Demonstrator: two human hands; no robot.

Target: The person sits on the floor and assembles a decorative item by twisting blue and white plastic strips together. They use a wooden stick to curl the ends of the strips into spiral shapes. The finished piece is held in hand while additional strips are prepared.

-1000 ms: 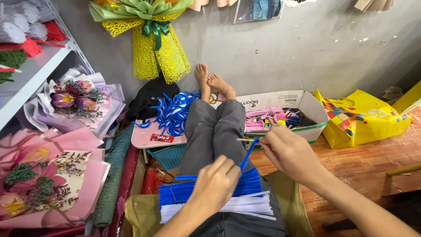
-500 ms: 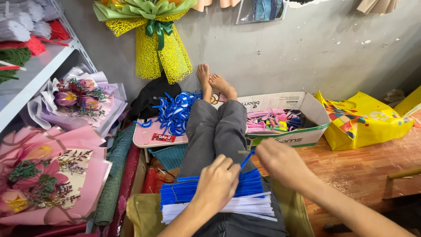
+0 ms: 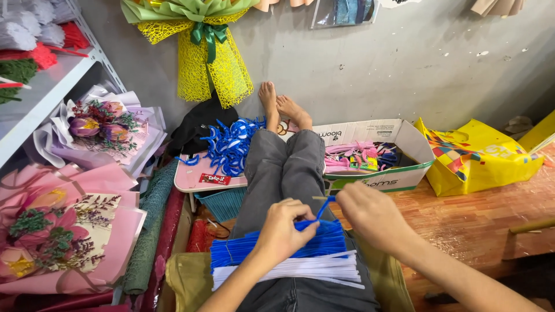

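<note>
I sit on the floor with my legs stretched out. Across my lap lies a bundle of blue pipe cleaners (image 3: 324, 240) on top of a bundle of white pipe cleaners (image 3: 312, 270). My left hand (image 3: 283, 228) and my right hand (image 3: 370, 214) both pinch a single blue pipe cleaner (image 3: 322, 209), which is bent into a small curve between them, just above the blue bundle. A thin stick end shows near my right fingers.
A pile of curled blue pipe-cleaner pieces (image 3: 231, 144) lies on a small pink table (image 3: 193, 176) to the left of my legs. A cardboard box (image 3: 404, 167) with pink and blue bits stands at right, then a yellow bag (image 3: 480, 156). Wrapped bouquets (image 3: 63, 231) lie left.
The blue pipe cleaner, held up straight before, is now bent down into a short curve between both hands. My right hand has come lower and closer to the left one.
</note>
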